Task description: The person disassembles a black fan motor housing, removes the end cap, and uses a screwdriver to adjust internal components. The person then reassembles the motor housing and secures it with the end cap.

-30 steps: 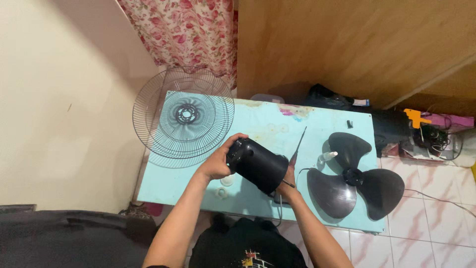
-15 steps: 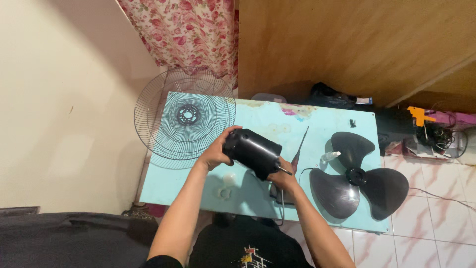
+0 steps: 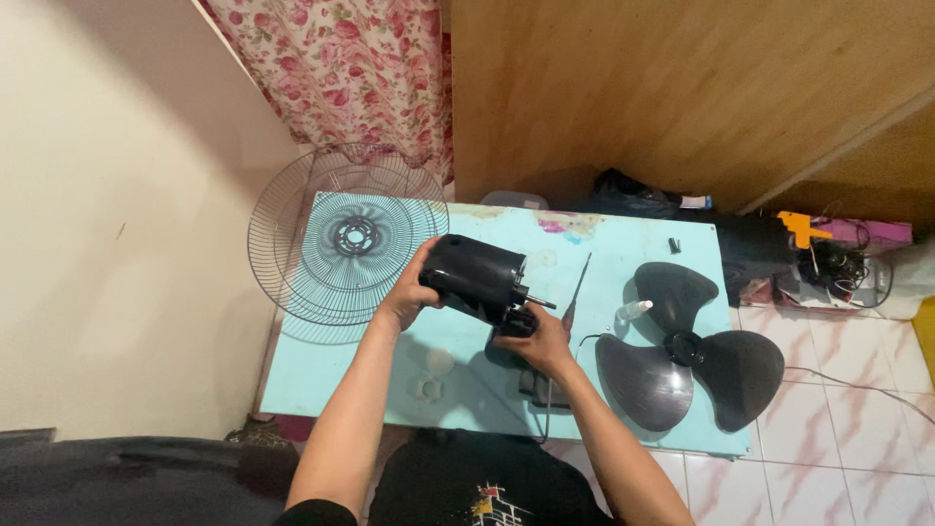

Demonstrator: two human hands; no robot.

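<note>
Two hands on the motor.
My left hand (image 3: 409, 297) and right hand (image 3: 534, 343) clamp the motor (image 3: 477, 278); a slip could bend its shaft (image 3: 538, 303).

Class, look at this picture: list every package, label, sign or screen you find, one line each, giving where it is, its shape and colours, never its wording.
No package, sign or screen shows clearly.
Small white bottle: lying on the light blue table beside the black fan blade; any label is too small to tell.
Printed patch: on the person's black shirt at the bottom edge, small, yellow, red and white.
</note>
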